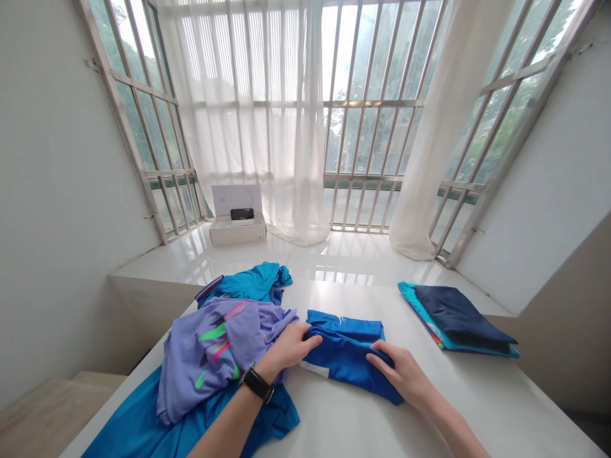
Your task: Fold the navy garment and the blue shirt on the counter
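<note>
A royal-blue garment (pixel 341 350), folded into a long strip, lies across the middle of the white table. There is a small white print on its far layer and a white patch at its near left edge. My left hand (pixel 296 346), with a black watch on the wrist, is closed on the left end, its fingertips partly hidden by cloth. At the right end, my right hand (pixel 401 372) pinches the near layer between thumb and fingers. Beside my left hand lies a crumpled purple shirt (pixel 191 337) with green and pink marks.
Teal and blue clothes (pixel 252 280) lie heaped behind the purple shirt, and a blue garment (pixel 128 413) spreads beneath it. A folded stack (pixel 463 318) sits on the right of the table (pixel 344 426). On the window ledge, an open white box (pixel 238 232) holds up a black device (pixel 242 214).
</note>
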The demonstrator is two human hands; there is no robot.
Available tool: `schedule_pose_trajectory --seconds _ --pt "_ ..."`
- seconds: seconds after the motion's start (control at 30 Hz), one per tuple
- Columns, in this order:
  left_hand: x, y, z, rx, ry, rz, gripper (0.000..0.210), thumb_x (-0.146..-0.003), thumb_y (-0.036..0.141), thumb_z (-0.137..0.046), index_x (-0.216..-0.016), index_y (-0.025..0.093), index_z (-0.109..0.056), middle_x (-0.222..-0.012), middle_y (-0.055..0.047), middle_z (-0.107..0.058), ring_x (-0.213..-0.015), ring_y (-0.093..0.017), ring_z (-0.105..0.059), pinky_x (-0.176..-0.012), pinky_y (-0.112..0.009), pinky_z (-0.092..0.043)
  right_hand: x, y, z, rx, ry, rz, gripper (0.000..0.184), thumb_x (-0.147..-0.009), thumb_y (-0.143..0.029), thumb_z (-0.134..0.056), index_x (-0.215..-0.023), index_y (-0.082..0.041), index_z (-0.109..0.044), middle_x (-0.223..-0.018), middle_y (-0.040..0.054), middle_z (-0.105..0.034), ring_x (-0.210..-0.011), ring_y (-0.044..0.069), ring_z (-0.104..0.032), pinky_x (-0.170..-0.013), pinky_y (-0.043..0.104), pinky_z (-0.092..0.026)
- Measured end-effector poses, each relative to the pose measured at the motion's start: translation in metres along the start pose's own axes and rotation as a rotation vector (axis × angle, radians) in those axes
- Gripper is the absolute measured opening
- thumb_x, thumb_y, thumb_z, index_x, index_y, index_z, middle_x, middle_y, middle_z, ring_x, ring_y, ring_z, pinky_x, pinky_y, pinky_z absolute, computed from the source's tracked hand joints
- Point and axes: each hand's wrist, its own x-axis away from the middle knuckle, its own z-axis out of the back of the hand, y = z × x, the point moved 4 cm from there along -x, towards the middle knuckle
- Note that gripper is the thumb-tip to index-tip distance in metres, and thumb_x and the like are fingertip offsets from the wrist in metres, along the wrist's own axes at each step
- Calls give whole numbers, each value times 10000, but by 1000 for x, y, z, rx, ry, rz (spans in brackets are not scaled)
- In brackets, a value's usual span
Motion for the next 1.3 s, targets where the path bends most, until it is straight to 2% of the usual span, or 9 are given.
schedule_pose_trajectory --seconds 0.1,0.2,0.33,0.47,0.67,0.93,1.13,1.3 --pt "1 -2 -1 104 -32 6 342 -878 488 -503 -767 186 -619 -643 16 -502 -580 -145 -470 -552 -258 -379 0 0 -1 -2 -1 5 356 -935 -554 -435 -866 -238 -585 -777 -3 -654 -724 183 -569 -715 286 -455" --pt "3 -5 -5 242 -80 73 388 -886 542 -494 -956 201 -663 -726 4 -557 -549 -144 -488 -476 -252 -414 1 1 -1 -1 -5 5 345 -940 -548 -427 -869 -243 -572 -779 -6 -646 -726 183 -563 -720 290 -455" --pt "4 -5 -10 423 -118 90 443 -870 588 -524 -1067 224 -681 -973 -45 -670 -803 -207 -601 -532 -256 -522 1 1 -2 -13 -11 -2 357 -946 -558 -408 -869 -245 -560 -786 -4 -640 -736 186 -560 -729 299 -454" --pt "4 -9 -11 449 -88 166 458 -854 616 -542 -1047 230 -695 -952 -40 -700 -869 -218 -612 -575 -249 -546 0 2 -2 -27 -16 -9 373 -935 -571 -418 -842 -239 -558 -781 -4 -637 -744 188 -562 -737 304 -458" --pt "3 -15 -12 408 -69 169 414 -877 575 -540 -1005 211 -689 -906 -53 -695 -815 -228 -649 -547 -296 -553 -1 1 -1 -54 -16 -16 395 -929 -585 -424 -821 -234 -567 -797 3 -651 -778 200 -588 -758 307 -467" --pt "0 -21 -13 275 -28 142 398 -901 552 -486 -783 195 -616 -673 -5 -589 -640 -170 -584 -522 -261 -471 -1 3 -1 -47 1 -43 381 -916 -577 -441 -806 -239 -580 -794 2 -681 -771 204 -614 -753 304 -472" --pt "1 -10 -4 43 74 85 387 -924 478 -435 -695 195 -568 -619 9 -534 -605 -164 -549 -546 -271 -390 -2 5 -3 -25 -18 -62 394 -920 -598 -421 -806 -244 -551 -799 1 -669 -778 203 -608 -761 307 -457" --pt "3 -6 -2 -94 153 53 369 -961 420 -428 -698 201 -564 -629 3 -566 -634 -165 -576 -580 -269 -357 -2 8 -4 -1 -16 -80 394 -919 -595 -417 -782 -246 -537 -790 5 -675 -768 207 -612 -747 310 -454"
